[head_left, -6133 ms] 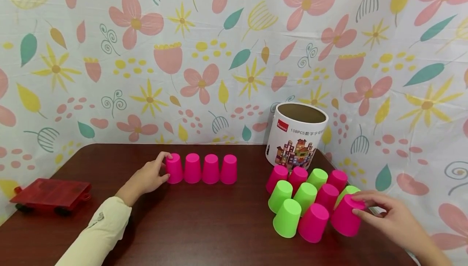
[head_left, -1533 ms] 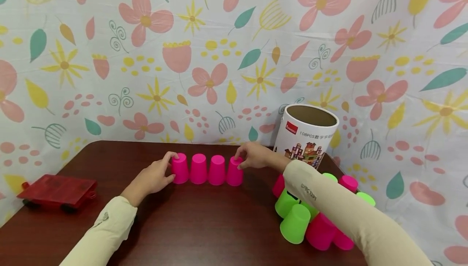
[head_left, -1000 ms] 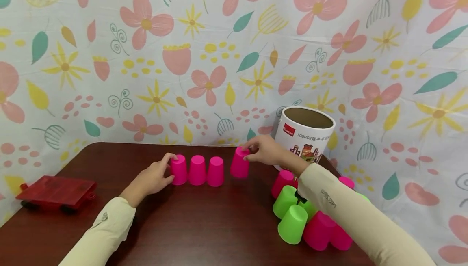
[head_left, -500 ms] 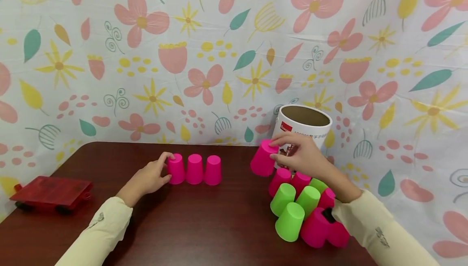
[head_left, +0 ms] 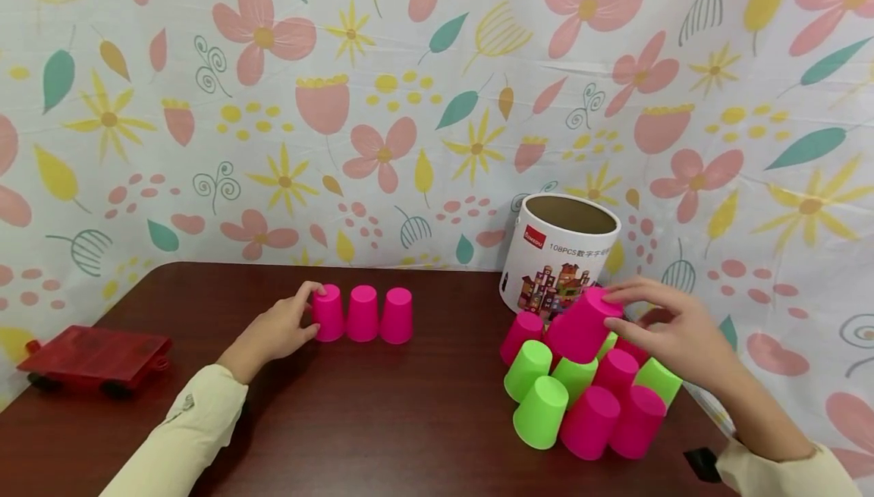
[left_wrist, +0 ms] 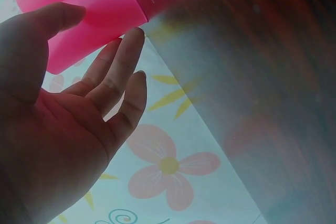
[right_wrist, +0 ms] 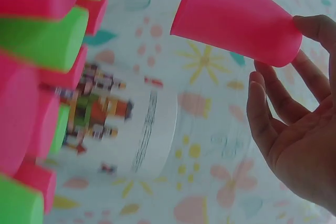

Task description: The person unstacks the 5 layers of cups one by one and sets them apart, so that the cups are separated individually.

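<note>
Three upside-down pink cups stand in a row at the back of the table. My left hand (head_left: 273,330) pinches the leftmost pink cup (head_left: 330,315) between thumb and fingers; in the left wrist view the thumb lies against that cup (left_wrist: 100,19). At the right, my right hand (head_left: 683,338) holds another pink cup (head_left: 583,328) by its closed end, tilted and raised above a cluster of pink and green cups. The right wrist view shows this raised cup (right_wrist: 236,19) apart from the cluster. A green cup (head_left: 541,413) and a pink cup (head_left: 590,423) stand at the cluster's front.
Behind the cluster stands a tall white bucket (head_left: 556,254) with printed blocks on its side. A red toy wagon (head_left: 95,360) with black wheels sits at the table's left. Floral cloth (head_left: 382,148) hangs along the back and right of the dark wooden table (head_left: 382,421).
My right hand has lifted the fourth pink cup off the row's right end and carried it right, over the cluster. The left hand has stayed at the leftmost cup.
</note>
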Motion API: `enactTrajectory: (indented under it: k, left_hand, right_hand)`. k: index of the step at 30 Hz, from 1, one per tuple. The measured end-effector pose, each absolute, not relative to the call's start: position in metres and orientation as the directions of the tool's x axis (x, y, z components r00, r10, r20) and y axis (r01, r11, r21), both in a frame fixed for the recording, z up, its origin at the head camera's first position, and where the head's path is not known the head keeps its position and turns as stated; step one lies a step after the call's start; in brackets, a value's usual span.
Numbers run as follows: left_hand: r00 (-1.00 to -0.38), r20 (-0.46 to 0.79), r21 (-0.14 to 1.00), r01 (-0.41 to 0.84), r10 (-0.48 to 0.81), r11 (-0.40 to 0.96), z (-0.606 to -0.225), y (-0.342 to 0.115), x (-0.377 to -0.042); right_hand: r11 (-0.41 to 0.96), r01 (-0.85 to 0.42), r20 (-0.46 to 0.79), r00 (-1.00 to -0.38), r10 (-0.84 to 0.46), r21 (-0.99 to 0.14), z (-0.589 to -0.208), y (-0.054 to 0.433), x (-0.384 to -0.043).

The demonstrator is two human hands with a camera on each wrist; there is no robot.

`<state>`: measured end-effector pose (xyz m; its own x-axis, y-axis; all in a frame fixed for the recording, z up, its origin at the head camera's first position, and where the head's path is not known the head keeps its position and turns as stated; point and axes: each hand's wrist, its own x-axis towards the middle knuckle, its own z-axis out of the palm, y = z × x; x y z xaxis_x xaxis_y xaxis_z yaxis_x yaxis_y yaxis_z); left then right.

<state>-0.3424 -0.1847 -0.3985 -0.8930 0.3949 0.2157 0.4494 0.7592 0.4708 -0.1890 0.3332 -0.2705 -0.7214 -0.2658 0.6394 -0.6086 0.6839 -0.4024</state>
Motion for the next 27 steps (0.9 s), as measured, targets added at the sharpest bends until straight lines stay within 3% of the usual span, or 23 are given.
enactTrajectory:
  k: [6, 13, 27]
  left_hand:
    - [-0.891, 0.225, 0.464, 0.454, 0.394, 0.761, -0.398, -0.184, -0.342]
    - [-0.897, 0.207, 0.462, 0.442, 0.391, 0.769, -0.399, -0.181, -0.341]
    - [-0.898, 0.214, 0.466, 0.439, 0.384, 0.768, -0.398, -0.178, -0.340]
  right_hand:
    - [0.715, -0.533, 0.630, -0.759, -0.167, -0.452, -0.277, 0.367, -0.169]
    - [0.724, -0.537, 0.651, -0.742, -0.161, -0.433, -0.286, 0.401, -0.149]
    - [0.735, -0.501, 0.624, -0.769, -0.136, -0.458, -0.299, 0.458, -0.118]
